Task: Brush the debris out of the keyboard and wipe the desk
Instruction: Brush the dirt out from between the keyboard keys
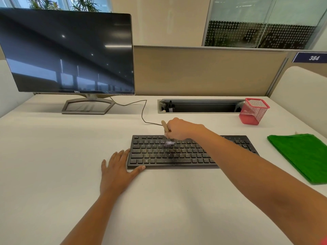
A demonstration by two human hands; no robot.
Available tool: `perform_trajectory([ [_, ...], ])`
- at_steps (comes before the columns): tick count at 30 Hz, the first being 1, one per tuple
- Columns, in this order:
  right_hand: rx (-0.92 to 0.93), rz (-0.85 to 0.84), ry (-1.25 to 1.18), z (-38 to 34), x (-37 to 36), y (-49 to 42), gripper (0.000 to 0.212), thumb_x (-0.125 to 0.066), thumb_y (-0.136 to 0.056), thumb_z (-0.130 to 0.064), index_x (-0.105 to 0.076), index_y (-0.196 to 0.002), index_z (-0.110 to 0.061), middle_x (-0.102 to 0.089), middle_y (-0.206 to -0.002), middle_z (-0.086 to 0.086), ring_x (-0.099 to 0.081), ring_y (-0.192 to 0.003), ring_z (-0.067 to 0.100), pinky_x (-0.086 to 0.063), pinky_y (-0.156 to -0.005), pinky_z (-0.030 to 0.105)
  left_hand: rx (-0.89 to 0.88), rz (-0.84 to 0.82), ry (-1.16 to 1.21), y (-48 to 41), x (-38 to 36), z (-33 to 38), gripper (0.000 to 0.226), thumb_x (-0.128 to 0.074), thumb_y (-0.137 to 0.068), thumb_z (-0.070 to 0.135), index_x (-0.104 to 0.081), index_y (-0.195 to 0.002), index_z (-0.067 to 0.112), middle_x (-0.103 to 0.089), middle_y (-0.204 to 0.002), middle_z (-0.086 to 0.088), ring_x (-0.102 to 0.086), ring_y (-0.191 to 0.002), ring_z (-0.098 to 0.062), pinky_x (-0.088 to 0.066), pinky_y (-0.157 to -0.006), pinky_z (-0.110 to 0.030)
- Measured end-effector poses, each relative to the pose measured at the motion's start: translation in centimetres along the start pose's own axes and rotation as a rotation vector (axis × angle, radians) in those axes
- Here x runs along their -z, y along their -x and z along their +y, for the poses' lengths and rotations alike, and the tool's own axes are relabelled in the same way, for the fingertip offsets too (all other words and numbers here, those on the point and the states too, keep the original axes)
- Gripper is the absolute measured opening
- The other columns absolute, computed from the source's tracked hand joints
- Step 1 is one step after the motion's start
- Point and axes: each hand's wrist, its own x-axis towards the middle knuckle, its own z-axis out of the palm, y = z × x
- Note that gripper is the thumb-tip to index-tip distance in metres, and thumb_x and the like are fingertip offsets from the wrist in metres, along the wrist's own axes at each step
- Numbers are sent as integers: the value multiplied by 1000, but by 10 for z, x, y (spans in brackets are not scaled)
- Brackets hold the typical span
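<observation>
My right hand (178,129) is curled around the tan handle of a small brush (165,127), with my arm reaching across the right half of the keyboard. The handle sticks up and away from me out of my fist. The bristles point down onto the upper letter rows near the middle of the keyboard and are blurred.

My left hand (117,171) lies flat on the desk (70,156) with fingers straight and spread, holding nothing. Its fingertips and thumb rest against the near left corner of the keyboard.

The black keyboard (150,156) sits in the middle of the white desk, its long side facing me. Fine pale specks of debris (177,156) are scattered over the central keys. A thin black cable (143,112) runs from behind my right hand, loops up and heads toward the monitor stand.

To the right of the keyboard, apart from it, a folded green cloth (302,156) lies flat near the desk edge. Beyond it stands a red mesh pen holder (254,111), just beside the right end of a long open cable slot (200,106) in the desktop. At the far left stands a dark, switched-off monitor (70,52). A beige partition (203,71) runs behind the desk, with a blue plate (312,58) reading 384 at its right end.
</observation>
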Motion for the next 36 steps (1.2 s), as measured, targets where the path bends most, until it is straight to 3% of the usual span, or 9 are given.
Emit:
perform_trajectory([
  [4,-93,83,13,4,4,-3,20,-44,-95,-17,-57,-90,-2,-54,-81,9,-53,-75,24,-40,-67,31,-4,3,7,0,0,0,107,-11,-57,90,-24,-146,33,-28,-153,9,-14,-144,-10,-5,-116,-45],
  [7,-138,212,-191,5,2,-11,28,-47,-96,-19,-63,-102,4,-64,-91,14,-62,-83,27,-51,-75,33,-5,10,3,0,1,1,108,-10,-56,90,-25,-146,32,-28,-152,8,-15,-144,-10,-6,-116,-45],
  [11,-209,317,-366,3,-10,-17,31,-48,-97,-22,-62,-107,4,-63,-93,13,-62,-82,25,-50,-65,26,-3,8,0,0,1,1,109,-9,-55,90,-25,-146,32,-28,-153,7,-15,-144,-11,-6,-116,-45],
  [14,-273,268,-368,5,-17,-19,28,-49,-95,-17,-61,-109,4,-66,-104,18,-66,-92,30,-54,-83,36,-3,8,4,1,2,1,108,-9,-55,89,-25,-146,33,-28,-153,8,-15,-144,-11,-5,-116,-45],
  [17,-291,174,-287,5,-15,-16,26,-46,-93,-14,-61,-105,4,-65,-83,12,-66,-74,24,-51,-67,28,-9,10,3,1,1,1,108,-10,-56,89,-25,-146,33,-29,-152,8,-16,-143,-11,-6,-116,-45],
  [24,-274,377,-474,11,-7,-19,30,-48,-96,-20,-62,-108,3,-65,-100,17,-66,-87,28,-53,-83,35,-4,7,-9,0,1,1,108,-9,-55,89,-24,-146,32,-28,-152,8,-15,-143,-11,-6,-116,-45],
  [28,-264,242,-398,10,-13,-16,30,-48,-96,-19,-60,-109,5,-66,-106,19,-66,-93,31,-53,-87,38,-9,8,-9,0,1,1,107,-9,-56,89,-24,-146,33,-29,-152,9,-15,-143,-11,-6,-116,-45],
  [33,-259,91,-344,6,-7,-11,26,-44,-96,-14,-58,-107,5,-68,-100,22,-66,-64,25,-55,-71,28,-10,13,-8,0,1,0,107,-10,-56,89,-25,-146,33,-30,-152,9,-16,-143,-10,-7,-116,-45],
  [36,-242,202,-397,7,-6,-13,28,-46,-96,-15,-61,-106,5,-67,-102,20,-68,-86,31,-54,-87,39,-9,11,-4,0,1,0,107,-10,-56,89,-25,-146,33,-30,-151,9,-15,-143,-10,-7,-116,-45],
])
